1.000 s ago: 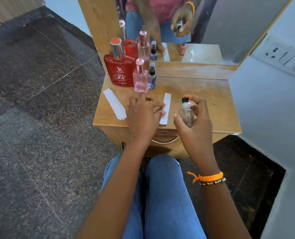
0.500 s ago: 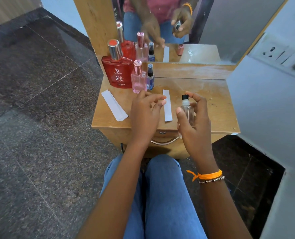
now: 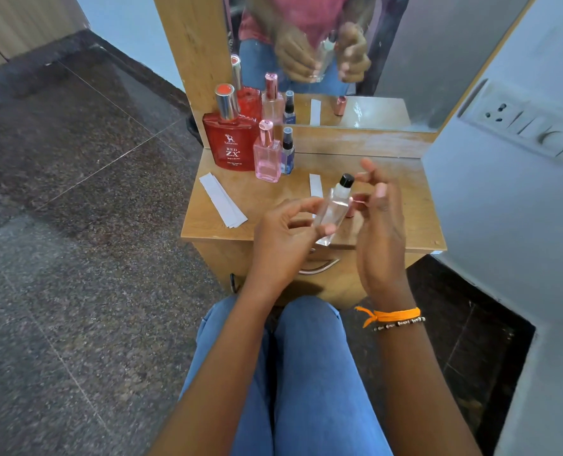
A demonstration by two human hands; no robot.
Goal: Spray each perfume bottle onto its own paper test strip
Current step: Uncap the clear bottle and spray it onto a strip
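A small clear perfume bottle (image 3: 334,209) with a black spray top is tilted above the front of the wooden table (image 3: 401,179). My left hand (image 3: 283,238) pinches its lower half between thumb and fingers. Just right of the bottle, my right hand (image 3: 380,222) has its fingers spread and holds nothing. A single white test strip (image 3: 315,185) lies on the table behind the bottle, partly hidden. A stack of strips (image 3: 222,204) lies at the left. At the back left stand a red bottle (image 3: 232,143), a pink bottle (image 3: 267,158) and a small blue bottle (image 3: 287,153).
A mirror (image 3: 388,77) rises behind the table and reflects the hands and bottles. A small pink cap (image 3: 350,210) stands on the table behind my right hand. A wall with a socket panel (image 3: 516,121) is close on the right. A drawer handle (image 3: 319,266) sits below the table edge.
The clear bottle has passed from my right hand to my left hand and now tilts. My left hand has lifted off the single strip, and my right hand has opened.
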